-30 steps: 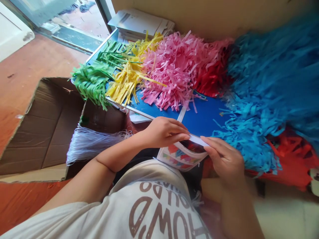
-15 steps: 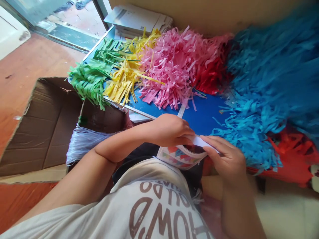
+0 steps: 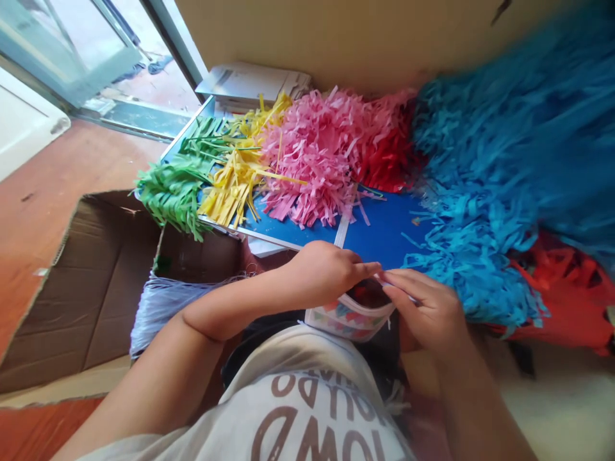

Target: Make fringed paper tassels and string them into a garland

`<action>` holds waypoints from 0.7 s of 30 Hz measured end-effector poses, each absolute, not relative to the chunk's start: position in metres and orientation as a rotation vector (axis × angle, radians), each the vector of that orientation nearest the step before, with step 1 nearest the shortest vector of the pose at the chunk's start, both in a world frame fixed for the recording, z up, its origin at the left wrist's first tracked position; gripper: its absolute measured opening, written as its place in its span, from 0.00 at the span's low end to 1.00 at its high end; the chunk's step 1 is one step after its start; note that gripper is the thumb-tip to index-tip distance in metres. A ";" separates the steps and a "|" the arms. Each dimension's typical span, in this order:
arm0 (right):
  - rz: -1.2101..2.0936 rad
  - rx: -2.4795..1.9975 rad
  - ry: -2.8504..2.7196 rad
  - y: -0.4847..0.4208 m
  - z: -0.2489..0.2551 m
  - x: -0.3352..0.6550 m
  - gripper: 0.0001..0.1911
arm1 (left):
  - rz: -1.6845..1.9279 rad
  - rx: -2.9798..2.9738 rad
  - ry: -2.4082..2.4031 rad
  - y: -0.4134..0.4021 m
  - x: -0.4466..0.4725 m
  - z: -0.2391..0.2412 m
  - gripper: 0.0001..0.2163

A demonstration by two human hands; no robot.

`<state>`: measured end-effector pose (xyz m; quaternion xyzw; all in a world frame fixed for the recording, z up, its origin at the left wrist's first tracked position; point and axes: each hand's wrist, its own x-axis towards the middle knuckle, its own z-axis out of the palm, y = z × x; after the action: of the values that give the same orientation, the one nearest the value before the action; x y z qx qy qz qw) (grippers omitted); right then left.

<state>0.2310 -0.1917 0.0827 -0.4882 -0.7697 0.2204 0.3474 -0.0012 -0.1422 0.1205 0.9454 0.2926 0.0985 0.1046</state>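
pouch (image 3: 348, 318) of coloured paper, hands (image 3: 379, 291) gripping

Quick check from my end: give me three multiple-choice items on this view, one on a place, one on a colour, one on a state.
1. What lies between the yellow strips and the red strips?
A. pink strips
B. white strips
C. black strips

2. What colour is the board?
A. green
B. blue
C. white

3. How is the clear packet held?
A. by neither hand
B. left hand only
C. both hands

Answers:
1 A, the pink strips sit there.
2 B, bare patches are blue.
3 C, the left hand and right hand pinch its top.
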 end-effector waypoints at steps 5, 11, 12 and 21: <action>0.494 -1.256 -1.999 -0.193 0.081 0.233 0.12 | 0.349 2.804 0.800 -0.142 -0.002 0.116 0.15; 0.399 -1.271 -2.036 -0.194 0.074 0.236 0.15 | 0.293 2.795 0.933 -0.142 0.000 0.114 0.16; 0.372 -1.271 -2.025 -0.194 0.073 0.235 0.15 | 0.285 2.806 0.940 -0.142 0.000 0.114 0.16; 0.423 -1.122 -1.982 -0.196 0.070 0.235 0.20 | 0.236 2.794 0.866 -0.143 -0.001 0.117 0.21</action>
<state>0.2352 -0.1959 0.0701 -0.4436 -0.7839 0.1673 0.4010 -0.0009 -0.1425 0.1168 0.9470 0.2935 0.0801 0.1032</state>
